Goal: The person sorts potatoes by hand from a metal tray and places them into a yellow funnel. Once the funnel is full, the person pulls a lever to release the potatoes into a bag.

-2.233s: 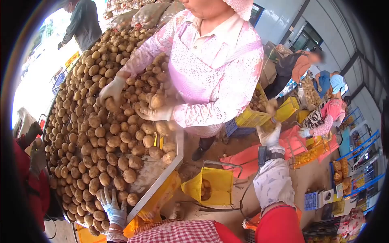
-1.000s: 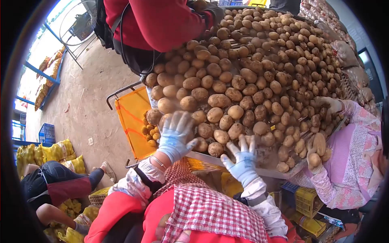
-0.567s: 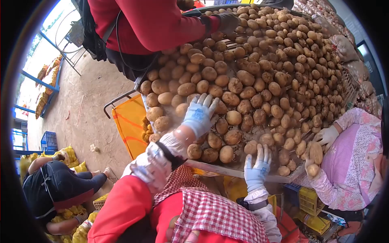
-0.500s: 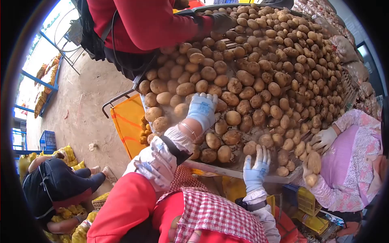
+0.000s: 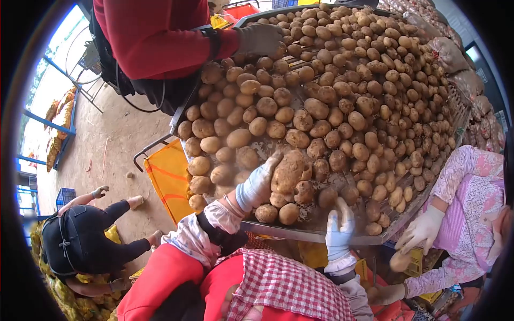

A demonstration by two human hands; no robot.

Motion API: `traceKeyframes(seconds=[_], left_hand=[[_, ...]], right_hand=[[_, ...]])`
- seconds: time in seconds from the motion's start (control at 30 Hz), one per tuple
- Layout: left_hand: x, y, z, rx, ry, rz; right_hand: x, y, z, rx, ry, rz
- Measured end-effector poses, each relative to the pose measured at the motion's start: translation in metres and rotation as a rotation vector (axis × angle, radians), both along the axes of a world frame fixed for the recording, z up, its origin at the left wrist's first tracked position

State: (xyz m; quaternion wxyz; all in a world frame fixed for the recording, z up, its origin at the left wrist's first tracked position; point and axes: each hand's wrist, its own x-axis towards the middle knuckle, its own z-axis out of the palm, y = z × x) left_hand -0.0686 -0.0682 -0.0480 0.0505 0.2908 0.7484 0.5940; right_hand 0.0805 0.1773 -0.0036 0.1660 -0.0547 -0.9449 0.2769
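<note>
My left hand (image 5: pixel 257 184), in a blue and white glove, is wrapped round the near side of a large potato (image 5: pixel 288 171) at the front of the sorting table (image 5: pixel 316 235). Its fingertips are partly hidden by that potato. At the table's front edge, my right hand (image 5: pixel 339 231), gloved the same way, has its fingers apart and slightly bent. They point toward a dark potato (image 5: pixel 329 198) just beyond them, and nothing shows in the palm. Smaller potatoes (image 5: pixel 289 214) lie close below the large one.
Many potatoes (image 5: pixel 369 107) cover the table. A person in red (image 5: pixel 155 43) works at its far left; another in a flowered sleeve (image 5: pixel 460 214) holds a potato at the right. An orange sack (image 5: pixel 168 174) hangs at the left edge. Another person (image 5: pixel 91 235) bends over yellow sacks (image 5: pixel 69 299).
My left hand has moved nearer the front edge and closed on a large potato. My right hand has bent its fingers. The co-worker at right has moved a hand with a potato off the table edge.
</note>
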Motion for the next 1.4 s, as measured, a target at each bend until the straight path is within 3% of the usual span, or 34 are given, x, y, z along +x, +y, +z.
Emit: traceKeyframes(seconds=[0.07, 0.1, 0.13, 0.17, 0.2, 0.27, 0.33, 0.37, 0.4, 0.47, 0.53, 0.6, 0.7, 0.77, 0.8, 0.87, 0.93, 1.0, 1.07, 1.13, 1.2, 1.23, 1.27, 1.33, 1.4], left_hand=[[0.012, 0.015, 0.051, 0.445, -0.662, -0.123], [0.018, 0.023, 0.053, 0.283, -0.282, -0.059], [0.014, 0.026, 0.091, 0.643, -1.126, -0.284], [0.018, 0.038, 0.08, 0.444, -0.908, -0.163], [0.022, 0.049, 0.084, 0.247, -0.685, -0.043], [0.027, 0.047, 0.098, 0.197, -0.705, -0.01], [0.018, 0.036, 0.103, -0.251, -0.419, -0.016], [0.017, 0.033, 0.078, -0.304, -0.188, 0.048], [0.006, 0.021, 0.11, -0.545, -0.305, -0.005], [-0.004, 0.0, 0.082, -0.724, 0.166, 0.118], [0.002, -0.033, 0.068, -0.839, 0.498, 0.142], [0.013, -0.061, 0.059, -0.841, 0.549, 0.083], [0.014, -0.071, 0.083, -0.896, 0.442, -0.035], [-0.002, -0.062, 0.114, -0.94, -0.189, -0.236], [-0.003, -0.053, 0.111, -0.941, -0.183, -0.246], [0.0, -0.024, 0.095, -0.255, -0.561, -0.143], [0.005, 0.017, 0.086, 0.017, -0.609, -0.369], [0.009, 0.041, 0.103, -0.019, -0.586, -0.403], [0.008, 0.046, 0.106, -0.061, -0.561, -0.442], [0.002, 0.048, 0.101, 0.118, -0.596, -0.511], [0.0, 0.049, 0.115, 0.144, -0.676, -0.547], [0.0, 0.052, 0.117, 0.197, -0.795, -0.554], [0.001, 0.054, 0.117, 0.248, -0.916, -0.559], [0.003, 0.054, 0.104, 0.333, -1.008, -0.585], [-0.006, 0.049, 0.094, 0.358, -1.338, -0.76]], right_hand=[[-0.025, -0.022, 0.031, -0.884, -0.094, 0.067], [-0.034, -0.016, 0.031, -1.266, -0.278, 0.158], [-0.045, -0.011, 0.032, -1.645, -0.467, 0.254], [-0.056, -0.043, 0.051, -1.394, -0.258, 0.329], [-0.06, -0.044, 0.05, -1.538, -0.532, 0.076], [-0.064, -0.053, 0.055, -1.325, -0.271, 0.199], [-0.06, -0.057, 0.051, -1.322, -0.239, 0.102], [-0.058, -0.056, 0.047, -1.318, -0.212, 0.012], [-0.056, -0.052, 0.041, -1.313, -0.21, 0.009], [-0.055, -0.035, 0.027, -1.557, -0.066, 0.08], [-0.055, -0.027, 0.03, -1.491, -0.06, 0.105], [-0.054, -0.024, 0.038, -1.654, -0.1, -0.001], [-0.062, -0.024, 0.056, -1.619, -0.185, -0.144], [-0.062, -0.02, 0.051, -1.561, -0.205, -0.141], [-0.063, -0.021, 0.053, -1.562, -0.195, -0.149], [-0.065, -0.026, 0.057, -1.458, -0.119, -0.203], [-0.067, -0.039, 0.078, -1.42, -0.072, -0.16], [-0.07, -0.043, 0.085, -1.378, -0.03, -0.114], [-0.069, -0.036, 0.083, -1.304, -0.081, 0.235], [-0.066, -0.032, 0.081, -1.255, -0.092, 0.195], [-0.068, -0.038, 0.09, -0.869, -0.133, 0.158], [-0.072, -0.035, 0.081, -0.805, -0.009, 0.078], [-0.073, -0.029, 0.081, -0.804, -0.006, 0.067], [-0.07, -0.017, 0.081, -0.54, -0.046, -0.08], [-0.073, -0.016, 0.082, -0.509, 0.034, -0.134]])
